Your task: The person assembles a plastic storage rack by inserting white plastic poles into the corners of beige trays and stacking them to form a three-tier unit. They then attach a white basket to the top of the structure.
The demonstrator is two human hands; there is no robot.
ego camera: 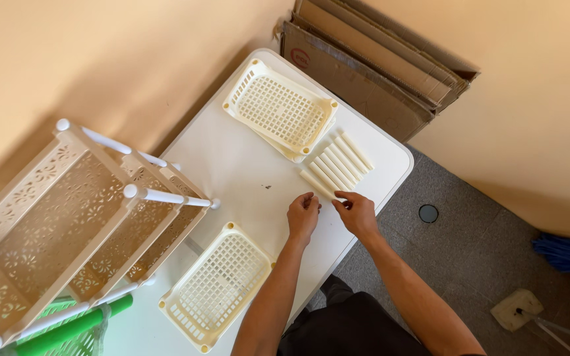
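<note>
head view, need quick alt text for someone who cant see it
Both hands, left hand and right hand, meet at the near end of a row of cream plastic tubes on a white table. Cream mesh trays lie beyond, another tray nearer, an assembled rack at left.

What, if anything, is pinched between the fingertips of the left hand and the right hand cannot be told; the fingertips are curled inward and any small piece there is hidden. The lower trays of the stack of cream trays, well beyond the hands, are covered by the top one. The assembled rack, far left of the hands, is cut off by the picture's edge, as is the mop at lower right.
</note>
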